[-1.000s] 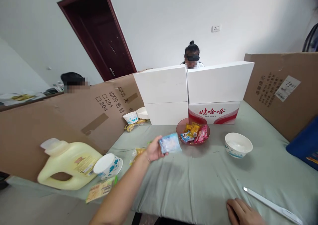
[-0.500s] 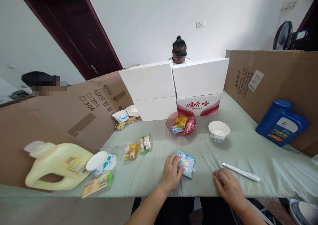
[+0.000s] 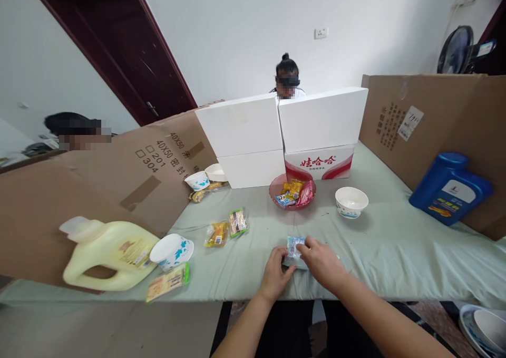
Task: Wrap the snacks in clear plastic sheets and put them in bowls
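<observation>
Two hands meet on a small blue-white packet (image 3: 294, 246) near the front edge of the worktop (image 3: 395, 252), just in front of the red snack dish (image 3: 293, 195). Left of the dish lie a yellow jug (image 3: 110, 252), a patterned bowl (image 3: 172, 251) and two loose snack packets (image 3: 227, 229). The left hand (image 3: 276, 273) pinches the packet's left edge; the right hand (image 3: 322, 260) grips its top with its fingers. The packet looks unopened, so opening seems barely begun. Right of the dish stand a white bowl (image 3: 351, 201) and a blue jug (image 3: 450, 189)
</observation>
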Motion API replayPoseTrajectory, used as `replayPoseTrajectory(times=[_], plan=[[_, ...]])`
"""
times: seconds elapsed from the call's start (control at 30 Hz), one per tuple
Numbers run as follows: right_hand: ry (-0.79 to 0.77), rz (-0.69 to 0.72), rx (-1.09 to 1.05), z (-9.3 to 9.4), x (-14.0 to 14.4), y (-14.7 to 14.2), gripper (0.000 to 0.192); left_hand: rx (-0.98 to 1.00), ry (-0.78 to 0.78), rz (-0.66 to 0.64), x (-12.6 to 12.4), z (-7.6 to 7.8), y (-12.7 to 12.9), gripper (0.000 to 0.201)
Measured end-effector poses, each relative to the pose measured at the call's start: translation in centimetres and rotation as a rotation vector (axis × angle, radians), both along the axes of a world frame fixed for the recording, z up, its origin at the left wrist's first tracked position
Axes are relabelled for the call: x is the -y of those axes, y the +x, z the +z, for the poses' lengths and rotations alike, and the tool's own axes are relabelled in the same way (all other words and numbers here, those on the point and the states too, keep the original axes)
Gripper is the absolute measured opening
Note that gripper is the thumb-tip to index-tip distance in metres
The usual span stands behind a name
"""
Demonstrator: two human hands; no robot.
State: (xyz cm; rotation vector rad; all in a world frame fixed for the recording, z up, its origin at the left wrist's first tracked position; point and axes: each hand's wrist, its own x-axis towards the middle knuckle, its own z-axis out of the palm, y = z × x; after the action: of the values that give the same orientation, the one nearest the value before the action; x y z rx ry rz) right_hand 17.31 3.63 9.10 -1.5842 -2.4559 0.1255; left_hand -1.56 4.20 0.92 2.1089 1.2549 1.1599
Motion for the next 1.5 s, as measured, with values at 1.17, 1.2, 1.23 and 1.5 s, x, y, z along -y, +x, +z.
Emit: replayPoseTrajectory(times=[1.17,1.2,1.23,1.5], plan=[[0.163,0.031,-0.318,-4.3,2.7,7.0,0.025,-0.207,0.139,0.168,-0.5,0.2,-2.0,0.019],[0.170,-0.017,-0.325,-4.6,3.0,7.9,0.025,-0.209,0.166,0.180,-0.3,0.4,-2.0,0.017],[0.182,-0.070,-0.332,-5.0,3.2,8.6,0.025,-0.222,0.195,0.194,-0.1,0.6,-1.9,0.017],[0.360,-0.096,-0.515,-3.7,3.1,7.3,0.024,-0.251,0.313,0.116,2.7,2.5,-0.7,0.019]])
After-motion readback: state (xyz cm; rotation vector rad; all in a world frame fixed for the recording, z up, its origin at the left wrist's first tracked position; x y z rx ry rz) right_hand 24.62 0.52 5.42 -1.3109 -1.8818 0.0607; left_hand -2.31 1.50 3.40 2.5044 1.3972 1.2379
